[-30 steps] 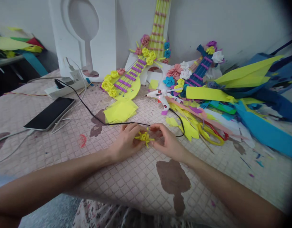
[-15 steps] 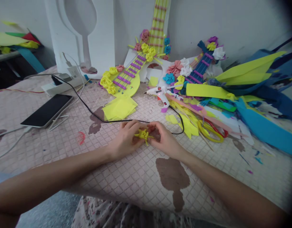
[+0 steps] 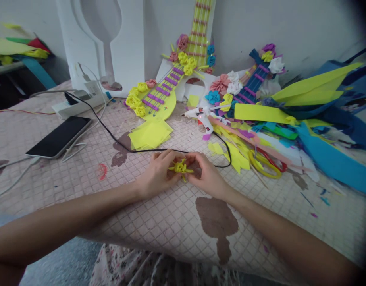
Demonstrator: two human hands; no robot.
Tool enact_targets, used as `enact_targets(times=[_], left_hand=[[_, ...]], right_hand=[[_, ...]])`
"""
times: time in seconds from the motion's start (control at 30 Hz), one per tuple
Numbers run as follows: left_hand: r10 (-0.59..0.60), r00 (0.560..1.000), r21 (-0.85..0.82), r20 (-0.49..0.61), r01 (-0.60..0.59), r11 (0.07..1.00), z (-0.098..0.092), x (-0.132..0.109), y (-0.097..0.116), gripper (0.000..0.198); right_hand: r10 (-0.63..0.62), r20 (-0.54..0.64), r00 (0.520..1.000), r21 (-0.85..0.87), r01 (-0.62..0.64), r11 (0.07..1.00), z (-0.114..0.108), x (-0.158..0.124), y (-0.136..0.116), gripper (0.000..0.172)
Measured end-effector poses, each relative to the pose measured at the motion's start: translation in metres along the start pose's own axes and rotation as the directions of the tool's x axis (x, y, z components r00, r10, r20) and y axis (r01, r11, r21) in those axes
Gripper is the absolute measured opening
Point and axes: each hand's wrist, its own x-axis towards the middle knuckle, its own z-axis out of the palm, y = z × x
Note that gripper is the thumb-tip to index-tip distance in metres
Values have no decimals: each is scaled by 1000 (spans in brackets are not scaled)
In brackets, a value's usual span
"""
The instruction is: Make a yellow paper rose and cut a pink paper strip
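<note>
A small yellow paper flower point(image 3: 180, 167) with pointed, twisted tips sits between my hands, just above or on the table's front middle. My left hand point(image 3: 157, 172) curls round its left side, fingers closed on the edge. From the right, my right hand point(image 3: 209, 174) pinches the opposite side with thumb and fingers. Some fingertips are hidden behind the flower. Beyond the hands lies a stack of yellow paper squares point(image 3: 151, 134). A white glue gun point(image 3: 202, 117) rests farther back, its black cord point(image 3: 111, 137) running just behind my hands.
Paper guitars decorated with flowers, one yellow point(image 3: 163, 99) and one blue point(image 3: 251, 87), lean at the back. Yellow-handled scissors point(image 3: 264, 169) lie among paper scraps at right. A phone point(image 3: 59, 137) and a power strip point(image 3: 78, 106) are at left. White foam board point(image 3: 129, 47) stands behind.
The flower has turned a little between my fingers, so its right-hand tip shows more clearly. Both hands keep nearly the same place, and the view has shifted very slightly.
</note>
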Motion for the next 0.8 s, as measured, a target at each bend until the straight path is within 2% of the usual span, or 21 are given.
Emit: enact_targets(times=[0.3,0.47,0.53,0.63,0.67,0.73,0.8], left_hand=[[24,1000,-9,-16,-24,1000,-2,0,-1,34],[14,983,56,-181,-4,998,-18,-5,2,32],[17,967,151,-254,22,988,-35,-15,-3,30],[-24,917,359,-399,180,916,-77,-39,-24,29],[-57,888,418,-456,270,867,-95,-47,-35,29],[-217,806,459,-551,509,728,-131,-61,-62,35],[-417,710,442,-568,690,573,-163,-70,-91,46]], right_hand=[[-26,-33,999,-60,24,998,3,1,-1,37],[-41,-46,998,-57,38,998,6,-4,3,39],[-33,-61,998,-49,30,998,8,-6,6,39],[-25,-65,998,-43,23,999,10,-7,10,37],[-27,-68,997,-46,24,999,11,-7,11,37],[-30,-72,997,-49,26,998,11,-8,12,38],[-30,-74,997,-45,27,999,12,-8,14,38]])
